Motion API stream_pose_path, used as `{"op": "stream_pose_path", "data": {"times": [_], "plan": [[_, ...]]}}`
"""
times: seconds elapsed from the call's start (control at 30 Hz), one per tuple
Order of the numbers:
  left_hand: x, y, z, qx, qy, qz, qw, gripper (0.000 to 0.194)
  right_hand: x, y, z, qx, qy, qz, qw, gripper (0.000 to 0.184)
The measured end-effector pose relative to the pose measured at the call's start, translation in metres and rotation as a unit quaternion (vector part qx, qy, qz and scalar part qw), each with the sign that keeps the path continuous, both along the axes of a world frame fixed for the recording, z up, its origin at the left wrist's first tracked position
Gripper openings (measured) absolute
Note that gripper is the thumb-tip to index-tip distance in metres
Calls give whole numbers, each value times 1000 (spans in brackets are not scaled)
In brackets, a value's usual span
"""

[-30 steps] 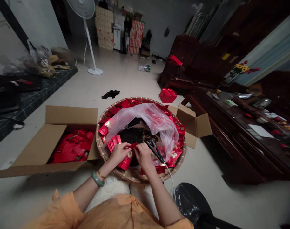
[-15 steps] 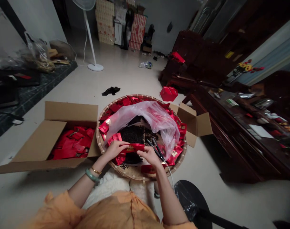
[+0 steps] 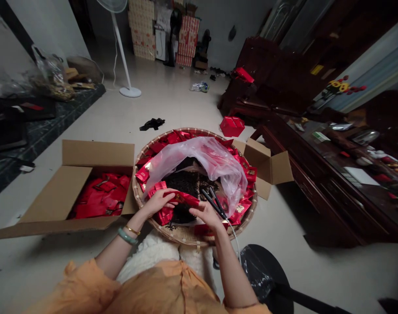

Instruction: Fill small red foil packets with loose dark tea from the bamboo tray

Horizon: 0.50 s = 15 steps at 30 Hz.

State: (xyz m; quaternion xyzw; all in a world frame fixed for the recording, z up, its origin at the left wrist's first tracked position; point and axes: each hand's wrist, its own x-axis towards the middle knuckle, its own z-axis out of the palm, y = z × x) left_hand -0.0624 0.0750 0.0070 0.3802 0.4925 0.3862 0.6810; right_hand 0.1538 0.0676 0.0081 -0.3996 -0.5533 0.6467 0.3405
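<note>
Both my hands hold one small red foil pouch (image 3: 185,199) lying sideways over the near side of a round woven basket (image 3: 185,234). My left hand (image 3: 159,201) pinches its left end and my right hand (image 3: 205,213) grips its right end. Inside the basket a pink plastic bag (image 3: 205,161) is open around a heap of dark loose tea (image 3: 185,183), ringed by several red pouches (image 3: 143,174). A black clamp-like tool (image 3: 213,203) with a white cord rests just right of my right hand.
An open cardboard box (image 3: 51,200) with red pouches stands left of the basket. A smaller open box (image 3: 267,168) sits at its right. A dark wooden table (image 3: 332,183) runs along the right. A black stool (image 3: 267,279) is near my right knee. A standing fan (image 3: 123,56) is far back.
The red pouch has turned from hanging upright between my hands to lying sideways over the tea, and both hands moved slightly forward over the basket.
</note>
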Motion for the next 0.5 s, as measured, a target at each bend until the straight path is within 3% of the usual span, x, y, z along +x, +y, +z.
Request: {"op": "stream_pose_path", "data": {"times": [0.2, 0.37, 0.5], "plan": [[-2, -2, 3, 11, -15, -55, 998, 44, 1, 3, -3, -77, 0, -46, 996, 48], [-4, -4, -2, 18, -16, -26, 999, 48, -2, -4, -5, -51, 34, -30, 998, 44], [-4, 1, -1, 35, -15, -1, 999, 45, -4, -10, -3, -99, 104, -11, 990, 45]]}}
